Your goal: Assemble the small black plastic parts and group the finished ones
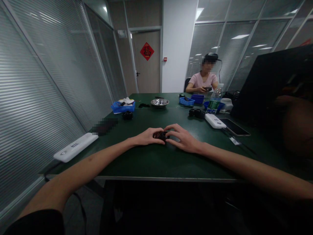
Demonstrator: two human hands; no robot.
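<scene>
Part (pixel 161 136), dark and glossy, is between both hands, low at the table (pixel 146 163); whether it touches the surface cannot be told. Left hand (pixel 148 137) holds its left side, thumb near, fingers far. Right hand (pixel 181 138) has fingers parted and bent, tips at the right end; whether they pinch or merely rest cannot be told.

Assessment: the left hand serves best as the fixed hold, firm without squeezing, leaving fine handling to the right fingertips. The surface looks smooth and could slip, so light, even pressure is advisable. Working low is sound, as any drop would be short. Black pieces (pixel 197 113) lie beyond, well apart from both hands.
</scene>
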